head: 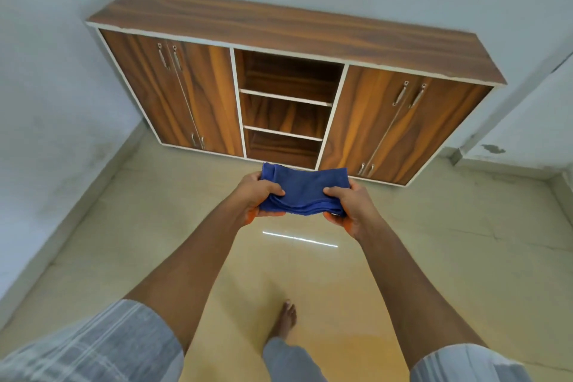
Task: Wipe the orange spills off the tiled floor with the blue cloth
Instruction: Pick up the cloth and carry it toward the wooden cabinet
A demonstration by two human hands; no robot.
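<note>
A folded blue cloth (304, 192) is held out in front of me, well above the tiled floor (434, 242). My left hand (257, 192) grips its left end, thumb on top. My right hand (350, 205) grips its right end the same way. Orange stains show on the undersides of both palms. I cannot make out any distinct orange spill on the beige tiles; the floor below me has a yellowish tint. My bare foot (285, 319) stands on the tiles beneath my arms.
A low wooden cabinet (288, 34) with two pairs of doors and open middle shelves stands against the far wall. Pale walls close in on the left and right. A light strip reflects on the glossy floor (299, 239).
</note>
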